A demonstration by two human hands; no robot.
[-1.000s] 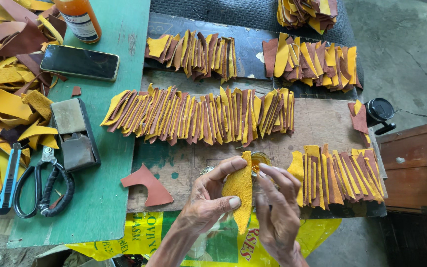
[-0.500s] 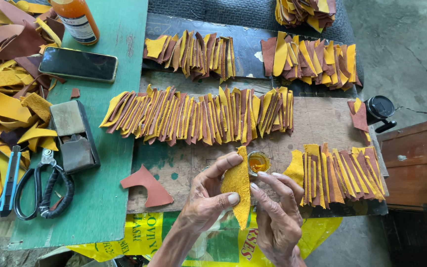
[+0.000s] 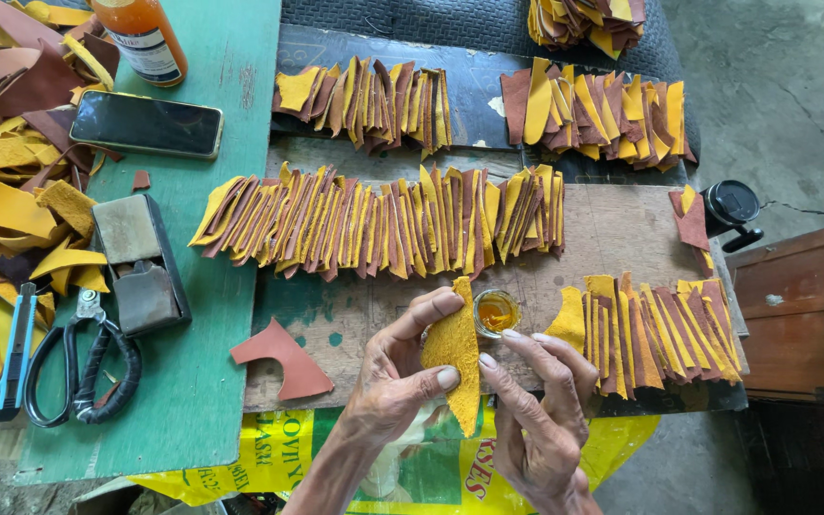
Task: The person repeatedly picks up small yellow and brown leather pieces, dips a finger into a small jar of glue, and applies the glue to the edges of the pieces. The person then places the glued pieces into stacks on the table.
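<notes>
Your left hand (image 3: 395, 381) pinches a mustard-yellow suede leather piece (image 3: 454, 355) upright above the wooden table (image 3: 612, 229); your right hand (image 3: 538, 410) fingers its edge, beside the small glue pot (image 3: 496, 311). Rows of fanned yellow-and-brown leather pieces (image 3: 383, 221) look finished; the loose scrap heap (image 3: 11, 191) remains.

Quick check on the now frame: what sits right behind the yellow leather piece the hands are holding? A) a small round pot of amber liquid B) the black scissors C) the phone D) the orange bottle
A: the small round pot of amber liquid stands on the board just beyond the yellow leather piece, which the left hand pinches and the right hand fingers at its edge; the scissors, phone and orange bottle all lie far off on the green surface.
</notes>
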